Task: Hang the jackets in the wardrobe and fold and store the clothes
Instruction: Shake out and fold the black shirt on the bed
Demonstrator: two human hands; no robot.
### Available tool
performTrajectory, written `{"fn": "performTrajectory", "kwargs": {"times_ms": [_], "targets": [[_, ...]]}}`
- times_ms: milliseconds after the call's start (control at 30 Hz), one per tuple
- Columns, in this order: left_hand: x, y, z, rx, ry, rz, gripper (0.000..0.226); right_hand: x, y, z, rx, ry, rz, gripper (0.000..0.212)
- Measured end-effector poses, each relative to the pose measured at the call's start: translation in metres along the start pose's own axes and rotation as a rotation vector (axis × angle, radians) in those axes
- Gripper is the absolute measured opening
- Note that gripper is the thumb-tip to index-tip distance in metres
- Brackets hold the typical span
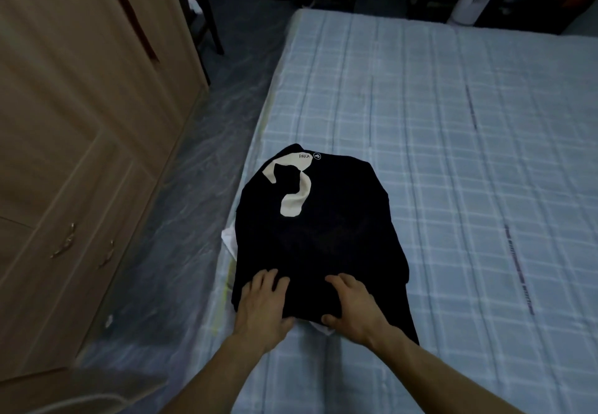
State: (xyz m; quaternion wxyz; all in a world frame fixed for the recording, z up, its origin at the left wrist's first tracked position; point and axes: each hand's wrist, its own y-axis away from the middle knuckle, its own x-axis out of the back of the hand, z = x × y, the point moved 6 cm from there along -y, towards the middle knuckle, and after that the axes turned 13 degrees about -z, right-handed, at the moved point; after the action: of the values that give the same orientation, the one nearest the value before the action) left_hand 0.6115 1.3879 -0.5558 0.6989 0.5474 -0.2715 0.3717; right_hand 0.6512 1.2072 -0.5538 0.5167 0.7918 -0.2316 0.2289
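A folded black garment with a cream shape and the word PAKA printed near its far end lies on the left side of the bed. A white garment peeks out from under it at the left and near edges. My left hand grips the near left edge of the black garment, fingers on top and thumb below. My right hand grips the near right edge the same way. The wooden wardrobe stands to the left, its doors closed.
The bed has a pale blue checked cover. A strip of grey floor runs between bed and wardrobe. Metal handles sit on the lower wardrobe doors. A dark chair and other furniture stand at the far end.
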Motion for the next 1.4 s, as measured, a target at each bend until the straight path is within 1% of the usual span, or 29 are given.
{"fn": "performTrajectory", "kwargs": {"times_ms": [67,167,267,333,400,500,600,633,733,900,967,1100,1167,1300,1367,1400], "targets": [[-0.008,-0.011,-0.008,-0.006,-0.011,-0.001,0.090,-0.013,-0.012,0.000,-0.037,0.044,-0.013,0.091],[-0.019,-0.023,-0.014,-0.012,-0.024,0.005,0.102,-0.030,-0.023,0.000,-0.070,0.080,0.033,0.096],[-0.029,-0.035,-0.018,0.017,-0.045,0.009,0.105,-0.041,-0.033,0.002,-0.096,0.089,0.110,0.099],[-0.032,-0.041,-0.020,0.031,-0.065,0.025,0.102,-0.046,-0.038,0.004,-0.100,0.124,0.170,0.097],[-0.028,-0.043,-0.021,0.013,-0.087,0.062,0.090,-0.046,-0.042,0.008,-0.110,0.148,0.224,0.087],[-0.017,-0.040,-0.023,-0.046,-0.111,0.146,0.064,-0.036,-0.044,0.012,-0.121,0.157,0.316,0.063],[0.001,-0.035,-0.021,-0.091,-0.084,0.228,0.051,-0.019,-0.041,0.011,-0.101,0.149,0.311,0.028],[0.009,-0.032,-0.018,-0.102,-0.061,0.256,0.047,-0.012,-0.040,0.011,-0.091,0.125,0.305,0.021],[0.039,-0.022,-0.004,-0.152,0.031,0.338,0.039,0.007,-0.030,0.007,-0.032,0.017,0.299,0.015],[0.100,0.000,0.022,-0.206,0.259,0.426,0.030,0.050,0.015,0.006,0.074,-0.250,0.438,0.008],[0.128,0.011,0.038,-0.246,0.316,0.456,0.028,0.066,0.037,0.005,0.110,-0.394,0.462,0.009],[0.180,0.041,0.069,-0.289,0.439,0.496,0.029,0.102,0.081,-0.002,0.233,-0.344,0.551,0.010],[0.201,0.056,0.084,-0.315,0.476,0.511,0.032,0.121,0.104,-0.003,0.290,-0.336,0.603,0.010],[0.234,0.090,0.118,-0.351,0.518,0.572,0.029,0.152,0.151,0.003,0.384,-0.352,0.704,0.013],[0.247,0.107,0.141,-0.339,0.523,0.576,0.029,0.160,0.177,0.008,0.442,-0.419,0.691,0.020],[0.252,0.116,0.155,-0.326,0.521,0.581,0.030,0.163,0.191,0.009,0.473,-0.446,0.675,0.031]]}}
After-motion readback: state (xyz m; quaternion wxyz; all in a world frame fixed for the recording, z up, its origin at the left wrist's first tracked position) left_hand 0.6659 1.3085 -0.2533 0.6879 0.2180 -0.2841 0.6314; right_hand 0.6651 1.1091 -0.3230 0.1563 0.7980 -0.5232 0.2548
